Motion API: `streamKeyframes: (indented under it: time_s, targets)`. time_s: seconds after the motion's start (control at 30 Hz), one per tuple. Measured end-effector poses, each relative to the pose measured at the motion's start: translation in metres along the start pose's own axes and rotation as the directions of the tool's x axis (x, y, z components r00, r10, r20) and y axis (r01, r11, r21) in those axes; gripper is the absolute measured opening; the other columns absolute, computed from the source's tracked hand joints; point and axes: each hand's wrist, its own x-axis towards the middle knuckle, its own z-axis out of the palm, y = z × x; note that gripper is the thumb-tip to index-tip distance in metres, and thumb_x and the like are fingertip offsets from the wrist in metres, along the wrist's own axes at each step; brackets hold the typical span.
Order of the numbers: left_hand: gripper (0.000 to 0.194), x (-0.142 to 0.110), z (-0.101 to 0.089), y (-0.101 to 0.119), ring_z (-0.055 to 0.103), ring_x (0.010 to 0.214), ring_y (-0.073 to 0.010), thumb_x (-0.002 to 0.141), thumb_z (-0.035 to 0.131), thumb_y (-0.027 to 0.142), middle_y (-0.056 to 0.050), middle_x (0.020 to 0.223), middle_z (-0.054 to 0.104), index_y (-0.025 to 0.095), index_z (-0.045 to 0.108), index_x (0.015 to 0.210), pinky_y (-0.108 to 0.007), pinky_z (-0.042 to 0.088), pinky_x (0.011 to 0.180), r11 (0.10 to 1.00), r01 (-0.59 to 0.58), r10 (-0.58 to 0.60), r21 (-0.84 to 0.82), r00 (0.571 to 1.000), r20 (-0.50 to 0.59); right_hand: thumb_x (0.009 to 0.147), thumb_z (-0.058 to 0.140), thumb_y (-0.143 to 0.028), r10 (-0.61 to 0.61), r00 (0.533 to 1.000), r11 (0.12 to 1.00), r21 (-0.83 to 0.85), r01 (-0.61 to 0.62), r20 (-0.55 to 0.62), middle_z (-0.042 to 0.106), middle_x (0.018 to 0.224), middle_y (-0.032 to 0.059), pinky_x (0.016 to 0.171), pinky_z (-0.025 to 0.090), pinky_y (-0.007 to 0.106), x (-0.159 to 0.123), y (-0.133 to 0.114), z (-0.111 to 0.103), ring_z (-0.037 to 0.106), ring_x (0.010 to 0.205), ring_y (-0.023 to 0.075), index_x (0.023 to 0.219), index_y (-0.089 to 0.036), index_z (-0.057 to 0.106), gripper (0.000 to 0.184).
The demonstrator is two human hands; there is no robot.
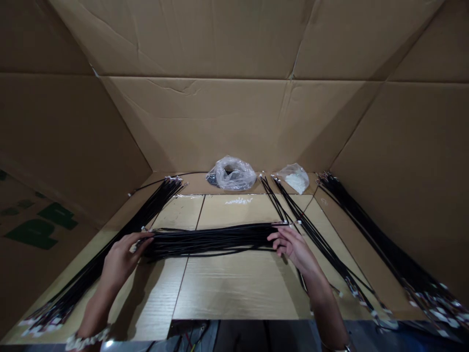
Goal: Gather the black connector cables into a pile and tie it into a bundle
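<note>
Tall brown cardboard walls rise around a pale wood-grain tabletop; read it as a clock face, twelve at the far side.

Along the two-to-four edge lies a long, thick bundle of black cables; a similar dense black bundle on the left slants from eleven down to eight. At the centre, a straight bundle of slim black cables lies crosswise, nine to three, a few strands loose along its near side. A thinner sheaf of black cables slants from one to four.

A crumpled clear plastic bag sits at twelve. The bare left hand, at nine, pinches the central bundle's end between thumb and fingers. The bare right hand, at three, has loosely curled fingers against the other end; I cannot tell whether they grip. A smaller clear bag with white contents rests at one.

The central bundle should be light, springy lengthwise, and smooth enough for strands to slide apart. Its small white end connectors look the most delicate part, so holding the cable jackets just inboard of them, at nine and three, seems safest.
</note>
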Motion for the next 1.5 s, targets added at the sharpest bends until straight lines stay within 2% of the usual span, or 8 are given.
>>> streamKeyframes:
  time_s: [0.2, 0.5, 0.6, 0.7, 0.8, 0.87, 1.1, 1.5]
  targets:
    - [0.050, 0.000, 0.005, -0.010, 0.071, 0.079, -0.0246, 0.086, 0.043, 0.070, -0.003, 0.084, 0.078, 0.029, 0.071, 0.082, -0.033, 0.055, 0.069, 1.000, -0.023, 0.023, 0.008, 1.000, -0.009, 0.068, 0.077, -0.035, 0.066, 0.998, 0.998, -0.018, -0.066, 0.006, 0.075, 0.070, 0.0109, 0.038, 0.042, 0.019, -0.007, -0.003, -0.018, 0.059, 0.043, 0.0117, 0.096, -0.012, 0.071, 0.037]
    - [0.051, 0.003, -0.001, 0.000, 0.069, 0.085, -0.0249, 0.087, 0.044, 0.070, 0.001, 0.089, 0.074, 0.026, 0.069, 0.087, -0.039, 0.055, 0.078, 0.999, -0.020, 0.020, 0.026, 0.999, -0.030, 0.060, 0.075, -0.041, -0.139, 0.943, 0.918, -0.396, 0.008, -0.302, 0.066, 0.059, -0.0002, 0.037, 0.029, 0.020, -0.006, -0.030, -0.075, 0.047, 0.041, 0.0105, 0.079, -0.016, 0.067, 0.033]
    - [0.052, -0.001, 0.001, 0.008, 0.068, 0.088, -0.0252, 0.087, 0.042, 0.071, -0.001, 0.092, 0.073, 0.027, 0.068, 0.088, -0.039, 0.054, 0.081, 0.999, 0.022, -0.019, 0.039, 0.997, -0.076, 0.067, 0.066, -0.035, -0.206, 0.937, 0.720, -0.692, -0.051, -0.282, 0.061, 0.054, -0.0015, 0.043, 0.032, 0.023, 0.015, -0.026, -0.092, 0.048, 0.045, 0.0125, 0.068, -0.018, 0.063, 0.017]
    - [0.049, -0.008, 0.005, 0.018, 0.068, 0.092, -0.0261, 0.088, 0.042, 0.070, -0.002, 0.095, 0.073, 0.028, 0.067, 0.092, -0.041, 0.054, 0.084, 1.000, 0.024, -0.023, 0.013, 0.996, -0.089, 0.074, 0.062, -0.031, -0.249, 0.944, 0.373, -0.921, -0.115, -0.218, 0.067, 0.063, 0.0021, 0.053, 0.035, 0.025, 0.034, -0.022, -0.094, 0.059, 0.060, 0.0163, 0.068, -0.019, 0.064, 0.013]
    - [0.044, -0.015, 0.007, 0.027, 0.067, 0.094, -0.0269, 0.089, 0.044, 0.065, -0.003, 0.098, 0.073, 0.028, 0.067, 0.094, -0.042, 0.054, 0.085, 1.000, -0.002, 0.002, -0.001, 0.996, -0.086, 0.081, 0.061, -0.029, -0.238, 0.942, 0.038, -0.971, -0.235, -0.238, 0.073, 0.080, 0.0059, 0.056, 0.032, 0.026, 0.046, -0.023, -0.084, 0.065, 0.073, 0.0194, 0.076, -0.021, 0.068, 0.012]
    - [0.041, -0.019, 0.006, 0.031, 0.067, 0.094, -0.0268, 0.090, 0.045, 0.061, -0.004, 0.099, 0.073, 0.027, 0.067, 0.095, -0.040, 0.054, 0.084, 1.000, -0.027, 0.027, -0.001, 0.997, -0.071, 0.084, 0.057, -0.022, -0.234, 0.939, -0.066, -0.960, -0.273, -0.251, 0.075, 0.086, 0.0086, 0.057, 0.032, 0.027, 0.049, -0.025, -0.077, 0.068, 0.077, 0.0206, 0.075, -0.020, 0.068, 0.014]
    - [0.032, -0.026, 0.004, 0.037, 0.067, 0.094, -0.0271, 0.092, 0.048, 0.051, -0.006, 0.097, 0.072, 0.025, 0.067, 0.096, -0.041, 0.054, 0.085, 0.994, -0.111, 0.110, -0.007, 0.992, -0.055, 0.092, 0.046, -0.019, -0.352, 0.916, -0.063, -0.972, -0.228, -0.192, 0.075, 0.091, 0.0130, 0.063, 0.038, 0.027, 0.044, -0.048, -0.077, 0.069, 0.083, 0.0230, 0.094, -0.019, 0.071, 0.025]
    - [0.036, -0.017, 0.021, 0.044, 0.067, 0.094, -0.0267, 0.090, 0.048, 0.057, -0.006, 0.094, 0.072, 0.027, 0.067, 0.095, -0.043, 0.052, 0.090, 0.993, -0.075, 0.069, -0.090, 0.995, -0.074, 0.091, 0.043, -0.018, -0.728, 0.685, -0.174, -0.976, -0.127, 0.041, 0.071, 0.099, 0.0152, 0.070, 0.045, 0.034, 0.026, -0.133, -0.058, 0.067, 0.082, 0.0262, 0.104, -0.017, 0.070, 0.030]
